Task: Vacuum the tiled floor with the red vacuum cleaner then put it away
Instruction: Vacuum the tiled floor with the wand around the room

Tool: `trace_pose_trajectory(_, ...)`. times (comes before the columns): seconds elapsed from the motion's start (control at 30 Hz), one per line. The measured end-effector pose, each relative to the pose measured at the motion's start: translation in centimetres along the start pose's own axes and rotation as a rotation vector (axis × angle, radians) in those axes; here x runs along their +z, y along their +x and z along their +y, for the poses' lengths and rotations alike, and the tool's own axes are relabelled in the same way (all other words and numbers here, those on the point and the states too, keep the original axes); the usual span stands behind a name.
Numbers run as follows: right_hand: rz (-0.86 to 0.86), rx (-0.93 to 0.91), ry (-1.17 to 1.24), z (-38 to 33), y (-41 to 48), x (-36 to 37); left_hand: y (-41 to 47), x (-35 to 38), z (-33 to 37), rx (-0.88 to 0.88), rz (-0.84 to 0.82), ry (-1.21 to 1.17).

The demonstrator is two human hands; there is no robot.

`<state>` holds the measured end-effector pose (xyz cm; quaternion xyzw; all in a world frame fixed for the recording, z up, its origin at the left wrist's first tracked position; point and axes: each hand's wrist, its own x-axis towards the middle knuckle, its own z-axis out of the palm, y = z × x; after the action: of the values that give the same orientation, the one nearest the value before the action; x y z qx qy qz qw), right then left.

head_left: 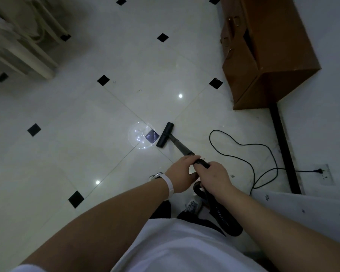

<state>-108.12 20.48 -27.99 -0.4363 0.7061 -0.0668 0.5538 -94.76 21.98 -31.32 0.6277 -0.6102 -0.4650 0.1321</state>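
Both hands gripping black vacuum wand point(180, 147), left hand point(182, 173) ahead of right hand point(214, 176), floor nozzle point(164, 134) beyond them on white tiled floor point(86, 118), power cord point(243, 152) looping right of wand.

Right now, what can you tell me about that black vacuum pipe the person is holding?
The vacuum pipe is a slim black tube, plastic by its look, slanting down to a bar-shaped floor head resting on the pale tiles. The left hand and the right hand both grip its upper end; a ribbed hose trails behind.
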Motion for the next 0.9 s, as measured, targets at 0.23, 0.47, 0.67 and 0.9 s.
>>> trace_pose_trajectory(0.23, -0.009, -0.011, -0.027, -5.1, 1.1, 4.5, 0.1, -4.8, -3.8, -0.021, 0.075, -0.077)
trace_pose_trajectory(0.47, -0.007, -0.036, -0.082, -10.4, 2.3, 9.9, 0.2, -10.2, -8.4, -0.032, 0.123, -0.147)
trace_pose_trajectory(0.67, -0.031, -0.071, -0.133, -14.6, 3.4, 14.4, -0.1, -14.5, -12.3, -0.03, 0.171, -0.198)
trace_pose_trajectory(0.9, -0.051, -0.081, -0.178, -16.8, 3.8, 17.1, -0.5, -16.9, -15.0, -0.053, 0.19, -0.244)
